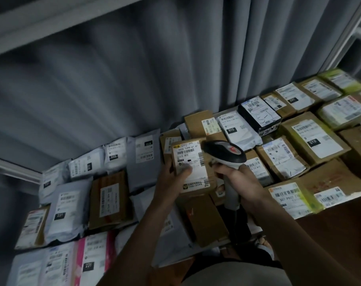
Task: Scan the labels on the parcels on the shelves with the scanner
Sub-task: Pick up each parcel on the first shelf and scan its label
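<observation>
Shelf (258, 229) packed with parcels | left hand (171, 178) grips labelled box (191, 166) | right hand (237, 178) grips scanner (225, 153)

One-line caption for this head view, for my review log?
Left hand holds a cardboard parcel label up while the right hand aims the scanner at it, above parcel-covered shelves.

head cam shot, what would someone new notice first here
Probably the scanner at centre, gripped by the right hand and aimed at the white label of a small cardboard parcel that the left hand holds up. Next, the shelf crowded with labelled boxes and grey mailers, including a black box further back on the right.
</observation>
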